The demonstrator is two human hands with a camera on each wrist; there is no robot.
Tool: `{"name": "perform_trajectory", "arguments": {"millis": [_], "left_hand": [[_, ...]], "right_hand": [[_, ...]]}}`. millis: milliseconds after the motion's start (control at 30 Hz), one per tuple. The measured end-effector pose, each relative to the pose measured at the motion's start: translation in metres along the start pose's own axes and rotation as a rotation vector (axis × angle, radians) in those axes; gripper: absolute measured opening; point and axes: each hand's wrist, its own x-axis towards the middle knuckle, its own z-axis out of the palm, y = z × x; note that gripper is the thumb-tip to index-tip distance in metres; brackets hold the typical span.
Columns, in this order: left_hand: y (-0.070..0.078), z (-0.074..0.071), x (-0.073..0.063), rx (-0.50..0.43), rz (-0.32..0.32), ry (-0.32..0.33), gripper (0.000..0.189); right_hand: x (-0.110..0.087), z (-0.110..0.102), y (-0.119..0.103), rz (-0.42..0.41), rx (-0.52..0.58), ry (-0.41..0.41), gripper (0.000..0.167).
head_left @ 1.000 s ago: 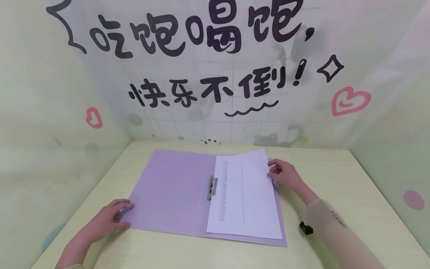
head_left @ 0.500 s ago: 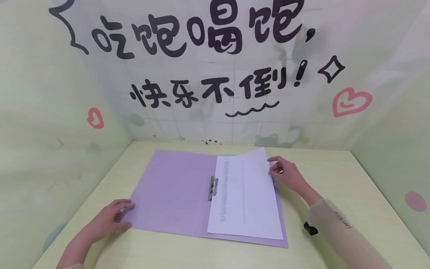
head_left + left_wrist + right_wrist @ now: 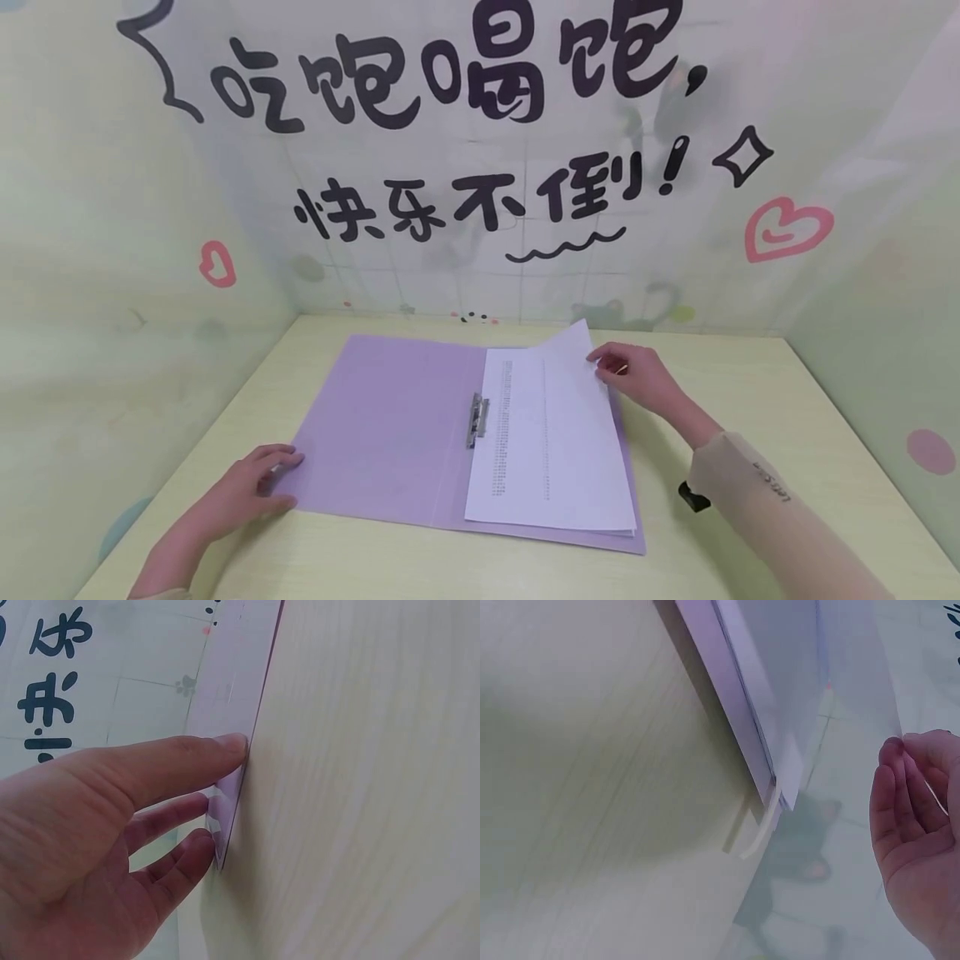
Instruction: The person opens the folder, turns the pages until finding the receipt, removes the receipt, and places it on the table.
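A purple clip folder [image 3: 390,425] lies spread on the table, with a metal clip [image 3: 477,421] near its spine. White printed sheets [image 3: 555,442] lie on its right half. My right hand [image 3: 637,375] pinches the top sheet's far right edge between thumb and fingertips. That corner is raised, and in the right wrist view the lifted sheet [image 3: 862,667] stands apart from the pages below. My left hand [image 3: 243,492] rests at the folder's near left corner, thumb on the near edge. Its fingers touch the left edge in the left wrist view [image 3: 172,832].
The pale wooden table [image 3: 360,558] is enclosed by walls with printed lettering on the back one [image 3: 420,275]. A small black object [image 3: 693,497] shows under the right sleeve. A pale strip [image 3: 763,825] sticks out by the folder's corner in the right wrist view.
My right hand has moved slightly left and up, and the pinched sheet's corner has risen higher. The sheet's near edge now sits apart from the pages beneath. My left hand stays in place.
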Motion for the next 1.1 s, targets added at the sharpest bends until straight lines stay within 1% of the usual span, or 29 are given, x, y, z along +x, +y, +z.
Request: {"name": "perform_trajectory", "arguments": {"millis": [67,100,267,367,467,600,767,900,1000,1100], "left_hand": [[0.001,0.0,0.0,-0.006,0.001,0.001,0.055],[0.001,-0.001,0.0,-0.011,-0.004,-0.006,0.055],[0.0,0.001,-0.001,-0.013,-0.024,-0.024,0.056],[-0.001,0.002,-0.001,-0.005,-0.019,-0.018,0.056],[0.0,0.001,-0.001,0.0,-0.012,-0.013,0.056],[0.002,0.0,-0.002,0.001,-0.015,-0.009,0.055],[0.003,-0.001,-0.003,0.016,-0.022,0.0,0.055],[0.001,-0.001,-0.003,0.013,-0.017,-0.003,0.055],[0.001,-0.001,-0.002,0.018,-0.011,-0.001,0.055],[0.002,0.0,-0.001,0.054,0.006,0.022,0.054]], "right_hand": [[0.002,-0.002,-0.003,-0.004,-0.025,-0.016,0.016],[0.003,-0.003,-0.004,-0.008,-0.031,-0.024,0.015],[0.006,-0.005,-0.006,-0.053,-0.036,-0.058,0.018],[0.009,-0.006,-0.006,-0.085,-0.049,-0.073,0.018],[0.016,-0.007,-0.009,-0.127,-0.092,-0.09,0.016],[0.028,-0.01,-0.022,-0.201,-0.147,-0.123,0.013],[0.044,-0.011,-0.043,-0.23,-0.178,-0.153,0.012],[0.056,-0.01,-0.058,-0.264,-0.191,-0.139,0.011],[0.062,-0.007,-0.068,-0.296,-0.207,-0.105,0.01],[0.07,-0.002,-0.076,-0.316,-0.197,-0.064,0.01]]}}
